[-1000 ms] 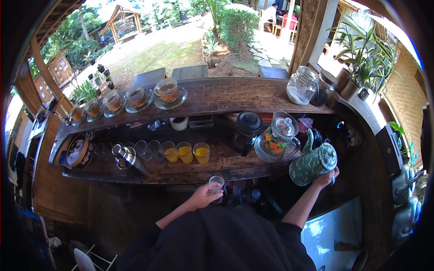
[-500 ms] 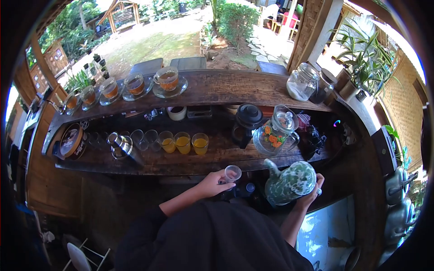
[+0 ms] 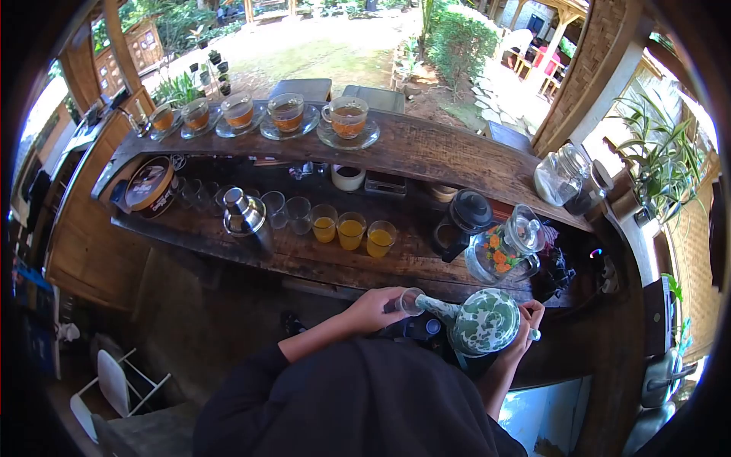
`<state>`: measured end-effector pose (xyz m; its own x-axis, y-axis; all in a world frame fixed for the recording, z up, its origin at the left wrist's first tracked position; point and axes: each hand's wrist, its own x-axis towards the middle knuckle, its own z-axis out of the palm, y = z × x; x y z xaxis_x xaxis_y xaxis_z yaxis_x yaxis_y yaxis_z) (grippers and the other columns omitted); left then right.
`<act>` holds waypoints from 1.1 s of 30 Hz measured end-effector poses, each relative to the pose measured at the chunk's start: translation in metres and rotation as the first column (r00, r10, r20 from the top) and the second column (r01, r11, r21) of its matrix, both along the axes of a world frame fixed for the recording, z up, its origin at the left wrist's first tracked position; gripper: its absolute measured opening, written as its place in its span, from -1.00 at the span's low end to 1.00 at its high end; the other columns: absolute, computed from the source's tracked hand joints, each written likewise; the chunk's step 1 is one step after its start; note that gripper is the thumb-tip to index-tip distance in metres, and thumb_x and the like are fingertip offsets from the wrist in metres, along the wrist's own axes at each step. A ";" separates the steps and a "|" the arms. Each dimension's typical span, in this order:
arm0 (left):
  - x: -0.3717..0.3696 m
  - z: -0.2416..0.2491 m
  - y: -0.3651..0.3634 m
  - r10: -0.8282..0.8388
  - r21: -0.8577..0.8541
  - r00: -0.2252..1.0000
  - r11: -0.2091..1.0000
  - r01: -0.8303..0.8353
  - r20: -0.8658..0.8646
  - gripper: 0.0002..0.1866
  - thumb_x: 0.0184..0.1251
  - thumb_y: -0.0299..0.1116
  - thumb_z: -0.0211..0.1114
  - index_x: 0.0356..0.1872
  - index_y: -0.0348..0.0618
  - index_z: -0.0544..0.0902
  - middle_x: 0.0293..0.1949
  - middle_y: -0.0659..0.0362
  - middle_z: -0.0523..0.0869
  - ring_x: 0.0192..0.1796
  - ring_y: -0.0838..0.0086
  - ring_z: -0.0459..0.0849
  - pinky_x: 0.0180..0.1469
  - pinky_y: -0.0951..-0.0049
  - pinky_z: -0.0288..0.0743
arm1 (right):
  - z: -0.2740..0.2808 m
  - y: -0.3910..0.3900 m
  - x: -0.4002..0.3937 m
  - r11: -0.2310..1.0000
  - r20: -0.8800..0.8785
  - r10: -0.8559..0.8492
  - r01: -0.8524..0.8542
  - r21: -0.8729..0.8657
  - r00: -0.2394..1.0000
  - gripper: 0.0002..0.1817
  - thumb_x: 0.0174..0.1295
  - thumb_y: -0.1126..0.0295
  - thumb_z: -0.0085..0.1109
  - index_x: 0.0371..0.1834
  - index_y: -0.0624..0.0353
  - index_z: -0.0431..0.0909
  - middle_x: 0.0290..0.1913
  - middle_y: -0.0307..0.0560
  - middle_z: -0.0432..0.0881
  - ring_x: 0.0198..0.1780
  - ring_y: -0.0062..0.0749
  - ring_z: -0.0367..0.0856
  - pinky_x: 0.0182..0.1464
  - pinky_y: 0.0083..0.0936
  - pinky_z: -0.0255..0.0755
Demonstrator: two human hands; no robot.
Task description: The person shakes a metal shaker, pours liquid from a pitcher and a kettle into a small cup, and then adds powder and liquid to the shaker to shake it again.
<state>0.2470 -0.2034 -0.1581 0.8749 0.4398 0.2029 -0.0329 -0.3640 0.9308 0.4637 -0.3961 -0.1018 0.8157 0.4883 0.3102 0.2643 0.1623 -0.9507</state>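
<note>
My left hand [image 3: 375, 311] is closed around a small clear glass [image 3: 411, 302]. My right hand [image 3: 524, 329] grips the handle side of a green-and-white speckled enamel teapot [image 3: 486, 323]. The teapot is tilted, and its spout reaches the mouth of the small glass. Whether liquid is flowing cannot be made out. Beyond my hands, three glasses of orange-yellow drink [image 3: 351, 232] stand on the lower shelf. To their right are a French press [image 3: 462, 221] and a glass pitcher [image 3: 499, 257] with an orange flower pattern.
Several glass cups of brown drink on saucers [image 3: 349, 123] line the upper counter [image 3: 442, 145]. A metal shaker [image 3: 245, 215] stands among glasses at left. Lidded jars [image 3: 562, 177] sit at the right end. A white folding chair [image 3: 114, 383] is at lower left.
The teapot has tipped left, bringing its spout to the small glass, which now leans toward it. My view has swung left, so the counter appears further right.
</note>
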 end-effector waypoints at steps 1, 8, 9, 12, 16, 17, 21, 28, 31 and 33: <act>-0.002 0.000 0.000 -0.003 -0.005 0.999 1.000 0.003 -0.042 -0.53 0.07 -0.39 0.30 0.09 -0.09 0.52 -0.10 0.09 0.67 -0.10 0.29 0.65 -0.03 0.37 0.49 | 0.003 0.001 -0.001 1.000 0.000 0.007 -0.007 -0.003 1.000 -0.70 0.05 0.42 -0.18 -0.14 0.30 0.19 -0.28 0.19 0.58 -0.26 -0.36 0.54 -0.08 -0.52 0.40; -0.008 -0.004 -0.005 -0.008 0.015 0.999 1.000 0.009 -0.050 -0.51 0.07 -0.37 0.30 0.11 -0.06 0.52 -0.10 0.08 0.66 -0.12 0.23 0.64 -0.03 0.37 0.49 | 0.013 0.002 0.001 0.987 -0.023 0.158 -0.158 0.016 0.987 -0.68 0.13 0.42 -0.17 -0.06 0.31 0.14 -0.18 0.40 0.59 -0.13 -0.19 0.61 0.03 -0.36 0.43; -0.009 -0.002 -0.006 -0.010 0.013 0.999 1.000 0.011 -0.050 -0.51 0.07 -0.37 0.30 0.11 -0.06 0.52 -0.10 0.08 0.66 -0.12 0.23 0.64 -0.03 0.37 0.49 | 0.014 0.003 0.000 0.988 -0.024 0.157 -0.156 0.015 0.987 -0.68 0.13 0.42 -0.17 -0.06 0.31 0.14 -0.18 0.40 0.59 -0.13 -0.19 0.61 0.03 -0.36 0.43; -0.009 0.000 -0.007 -0.042 -0.035 0.990 0.999 0.038 -0.135 -0.54 0.11 -0.40 0.31 0.10 -0.11 0.53 -0.02 0.09 0.65 -0.01 0.30 0.63 0.07 0.40 0.44 | 0.018 0.004 -0.003 0.982 -0.030 0.188 -0.188 0.020 0.982 -0.66 0.13 0.42 -0.16 -0.03 0.30 0.14 -0.17 0.39 0.59 -0.15 -0.19 0.62 0.02 -0.36 0.44; -0.013 -0.008 -0.009 -0.052 -0.042 0.991 0.998 0.047 -0.123 -0.54 0.11 -0.41 0.31 0.11 -0.10 0.52 -0.03 0.08 0.65 -0.02 0.29 0.63 0.06 0.39 0.45 | 0.022 0.004 -0.004 0.977 -0.001 0.211 -0.211 -0.024 0.977 -0.63 0.16 0.41 -0.14 0.02 0.30 0.14 -0.16 0.37 0.60 -0.14 -0.20 0.62 0.02 -0.38 0.44; -0.014 -0.009 -0.010 -0.056 -0.042 0.989 0.998 0.051 -0.139 -0.54 0.11 -0.41 0.31 0.11 -0.10 0.52 -0.03 0.07 0.64 -0.01 0.29 0.63 0.06 0.39 0.45 | 0.022 0.004 -0.005 0.976 0.005 0.215 -0.214 -0.037 0.977 -0.62 0.17 0.40 -0.13 0.04 0.30 0.15 -0.16 0.35 0.60 -0.14 -0.21 0.62 0.01 -0.39 0.44; -0.019 -0.016 -0.014 -0.074 -0.085 0.987 0.994 0.063 -0.143 -0.52 0.10 -0.42 0.31 0.12 -0.12 0.51 -0.03 0.06 0.63 0.02 0.27 0.61 0.08 0.39 0.43 | 0.022 0.002 -0.006 0.977 0.035 0.199 -0.196 -0.083 0.979 -0.62 0.19 0.38 -0.12 0.04 0.31 0.15 -0.18 0.32 0.62 -0.16 -0.25 0.63 0.01 -0.40 0.43; -0.021 -0.026 -0.015 -0.109 -0.100 0.987 0.990 0.098 -0.117 -0.51 0.10 -0.42 0.32 0.13 -0.16 0.49 -0.03 0.05 0.62 0.03 0.29 0.60 0.08 0.40 0.42 | 0.022 0.001 -0.005 0.971 0.054 0.224 -0.218 -0.101 0.973 -0.62 0.21 0.35 -0.09 0.04 0.28 0.17 -0.21 0.28 0.64 -0.19 -0.29 0.63 -0.01 -0.44 0.43; -0.022 -0.025 -0.016 -0.101 -0.121 0.985 0.989 0.085 -0.140 -0.52 0.11 -0.40 0.33 0.12 -0.16 0.50 -0.04 0.05 0.62 0.02 0.30 0.60 0.07 0.39 0.42 | 0.024 0.003 -0.006 0.969 0.084 0.223 -0.211 -0.128 0.971 -0.62 0.20 0.35 -0.09 0.04 0.29 0.19 -0.21 0.27 0.65 -0.20 -0.29 0.63 -0.01 -0.44 0.43; -0.023 -0.025 -0.017 -0.091 -0.125 0.983 0.990 0.071 -0.162 -0.53 0.12 -0.40 0.33 0.11 -0.17 0.51 -0.04 0.05 0.63 0.01 0.31 0.60 0.06 0.39 0.42 | 0.026 0.004 -0.006 0.970 0.090 0.212 -0.198 -0.141 0.973 -0.62 0.20 0.34 -0.09 0.04 0.29 0.19 -0.22 0.27 0.65 -0.21 -0.29 0.64 -0.01 -0.44 0.43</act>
